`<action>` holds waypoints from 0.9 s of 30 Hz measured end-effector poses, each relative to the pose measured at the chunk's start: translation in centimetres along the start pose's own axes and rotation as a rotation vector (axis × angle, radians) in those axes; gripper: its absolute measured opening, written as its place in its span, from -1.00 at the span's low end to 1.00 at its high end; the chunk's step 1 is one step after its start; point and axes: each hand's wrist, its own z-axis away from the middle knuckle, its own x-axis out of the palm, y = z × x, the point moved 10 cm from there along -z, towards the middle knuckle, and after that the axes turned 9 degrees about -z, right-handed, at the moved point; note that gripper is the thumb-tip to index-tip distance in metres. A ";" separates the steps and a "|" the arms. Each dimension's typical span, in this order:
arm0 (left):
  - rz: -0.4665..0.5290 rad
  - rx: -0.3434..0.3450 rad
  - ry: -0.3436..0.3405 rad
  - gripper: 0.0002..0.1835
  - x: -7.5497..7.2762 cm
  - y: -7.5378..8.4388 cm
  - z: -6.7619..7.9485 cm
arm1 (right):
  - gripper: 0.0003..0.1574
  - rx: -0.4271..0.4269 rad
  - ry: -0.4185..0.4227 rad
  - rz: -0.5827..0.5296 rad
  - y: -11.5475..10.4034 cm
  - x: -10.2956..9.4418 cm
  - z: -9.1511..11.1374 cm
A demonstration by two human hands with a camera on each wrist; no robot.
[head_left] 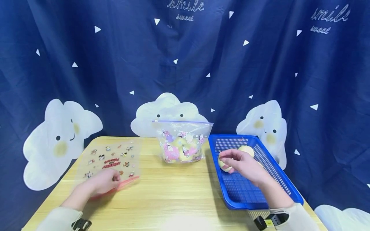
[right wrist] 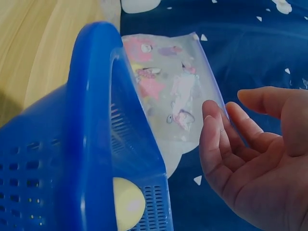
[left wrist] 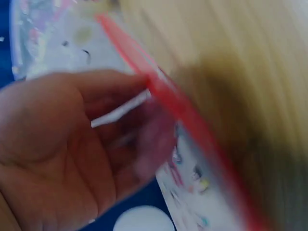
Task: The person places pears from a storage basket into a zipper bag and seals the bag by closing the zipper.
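Observation:
My left hand [head_left: 107, 181] pinches the red zip edge [left wrist: 166, 94] of a clear zip bag [head_left: 110, 157] with printed cartoon figures and red lettering. The bag lies on the left of the table, its red edge lifted toward me. Over the blue plastic basket [head_left: 215, 166] hovers my right hand [head_left: 241, 163], fingers loosely bent, with nothing held in them in the right wrist view [right wrist: 260, 149]. Pale yellow round fruits lie in the basket: one [head_left: 224, 166] partly behind the fingers, another [head_left: 247, 150] at the far end.
A second zip bag [head_left: 183, 141], with a purple zip and pink prints, stands upright at the back middle, round yellowish fruit inside. Wooden tabletop [head_left: 173, 189] lies between bags and basket. A dark blue curtain [head_left: 185, 73] with white clouds hangs behind the table.

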 end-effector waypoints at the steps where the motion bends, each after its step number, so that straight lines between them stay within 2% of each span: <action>1: 0.060 0.041 -0.013 -0.80 0.2 1.1 -0.2 | -0.50 -0.006 -0.005 0.000 -0.1 0.2 0.0; 3: 0.209 0.118 -0.060 -0.85 0.6 3.8 -0.4 | -0.53 -0.017 -0.018 -0.003 -0.5 0.7 -0.1; 6: 0.429 0.178 -0.118 -0.90 1.0 7.8 -1.2 | -0.55 -0.040 -0.059 0.001 -1.2 2.0 -0.1; 7: 0.497 0.178 -0.127 -0.89 1.0 9.0 -1.6 | -0.55 -0.046 -0.075 0.003 -1.5 2.5 -0.1; 11: 0.730 0.153 -0.091 -0.85 0.1 13.6 -3.5 | -0.59 -0.066 -0.137 0.019 -2.4 4.9 -0.3; 15: 0.897 0.105 -0.040 -0.82 -1.1 17.5 -5.3 | -0.53 -0.043 -0.198 -0.003 -2.6 8.1 -0.7; 19: 0.944 0.065 0.004 -0.73 -1.9 20.1 -6.8 | -0.36 0.008 -0.250 -0.021 -2.3 11.2 -1.1; 21: 0.943 0.048 0.008 -0.70 -2.1 20.8 -7.2 | -0.37 0.019 -0.254 -0.014 -2.4 12.1 -1.2; 25: 0.919 -0.016 0.030 -0.73 -2.9 20.9 -7.7 | -0.58 0.017 -0.167 -0.014 -2.7 11.9 -1.5; 27: 0.894 -0.046 0.019 -0.73 -3.1 20.8 -7.6 | -0.64 0.019 -0.123 -0.027 -2.8 11.5 -1.6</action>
